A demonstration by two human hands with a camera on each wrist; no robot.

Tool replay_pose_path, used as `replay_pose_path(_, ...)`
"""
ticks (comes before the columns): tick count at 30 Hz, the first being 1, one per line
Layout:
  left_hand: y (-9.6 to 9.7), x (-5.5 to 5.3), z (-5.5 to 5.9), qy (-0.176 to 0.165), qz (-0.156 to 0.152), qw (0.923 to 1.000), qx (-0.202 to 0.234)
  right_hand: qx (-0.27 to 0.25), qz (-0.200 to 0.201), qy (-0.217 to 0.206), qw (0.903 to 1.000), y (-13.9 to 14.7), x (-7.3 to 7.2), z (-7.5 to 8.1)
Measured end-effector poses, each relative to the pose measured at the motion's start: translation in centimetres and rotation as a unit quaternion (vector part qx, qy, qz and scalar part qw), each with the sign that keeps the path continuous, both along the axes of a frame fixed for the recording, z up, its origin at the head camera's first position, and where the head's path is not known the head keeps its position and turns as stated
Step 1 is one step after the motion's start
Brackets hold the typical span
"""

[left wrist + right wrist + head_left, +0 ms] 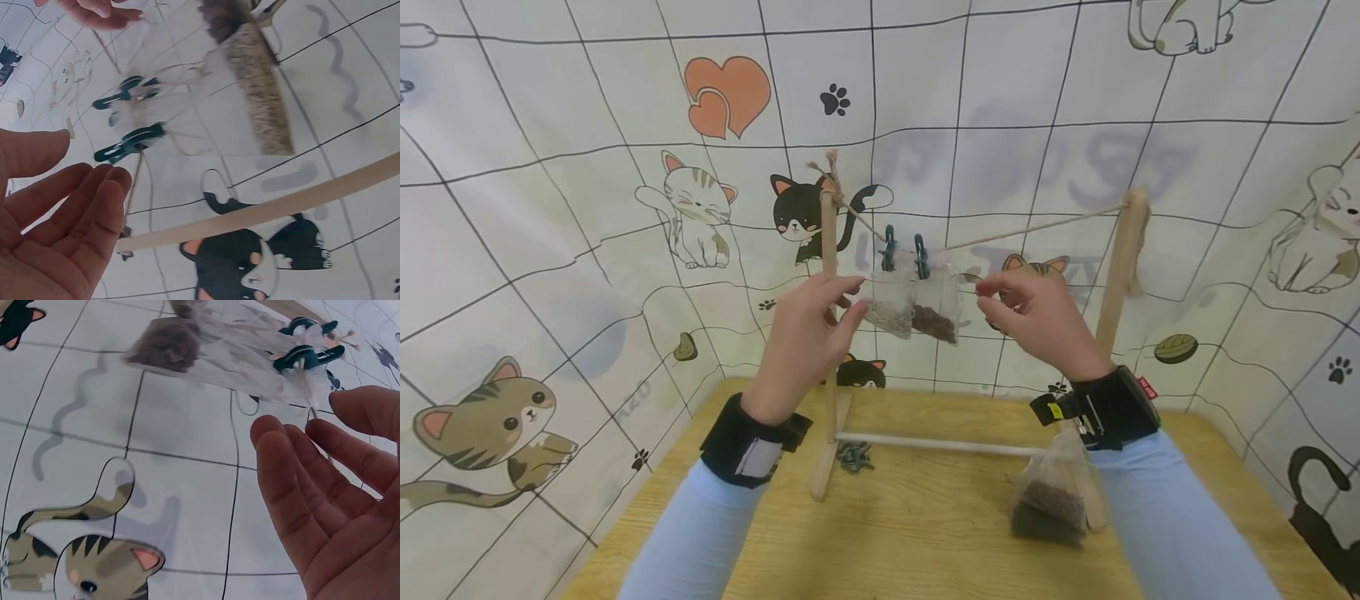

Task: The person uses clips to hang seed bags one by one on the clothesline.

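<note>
Two clear bags hang side by side from a string, each under a dark green clothespin. The left bag (889,312) holds pale, grainy stuff; the right bag (936,321) has reddish-brown pieces at its bottom. My left hand (812,333) is just left of the pale bag, thumb and fingers loosely bent and apart, holding nothing. On the other side my right hand (1037,312) hovers beside the brown bag, also with nothing between its fingers. In the left wrist view the clothespins (132,140) sit beyond the left fingertips. The right wrist view shows a clothespin (309,357) above the right fingers.
A wooden frame with a left post (830,233), a right post (1123,267) and a low crossbar (940,446) carries the sagging string (1037,227). More green clothespins (854,456) lie on the wooden table (925,517). Another filled bag (1048,504) stands by the right foot.
</note>
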State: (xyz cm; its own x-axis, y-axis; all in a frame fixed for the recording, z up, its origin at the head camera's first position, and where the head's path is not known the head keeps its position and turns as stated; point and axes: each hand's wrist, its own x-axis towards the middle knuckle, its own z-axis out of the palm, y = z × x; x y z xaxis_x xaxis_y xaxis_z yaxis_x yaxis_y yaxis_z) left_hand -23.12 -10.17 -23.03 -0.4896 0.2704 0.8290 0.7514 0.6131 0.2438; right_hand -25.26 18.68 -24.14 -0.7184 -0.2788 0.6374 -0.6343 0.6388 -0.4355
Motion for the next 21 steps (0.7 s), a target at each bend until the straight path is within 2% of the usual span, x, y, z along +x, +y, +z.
replay_pose_path(4,-0.4,-0.1,-2.5,-0.002,-0.002,0.9999,0.013,0.002,-0.007,0.052,0.9986,0.5,0.7,-2.5)
replay_pose_path(7,-0.7,0.1,-4.1,0.009,0.020,0.9997,0.012,-0.007,-0.007,0.078,0.9969,0.5,0.9,-4.7)
replay_pose_path(12,-1.0,0.5,-7.0,0.028,0.063,0.9976,0.003,-0.017,-0.022,0.087,0.9958,0.3,1.6,-8.2)
replay_pose_path(21,0.0,0.5,-12.3,0.041,0.094,0.9947,0.000,-0.022,-0.072,0.115,0.9905,0.2,2.3,-13.0)
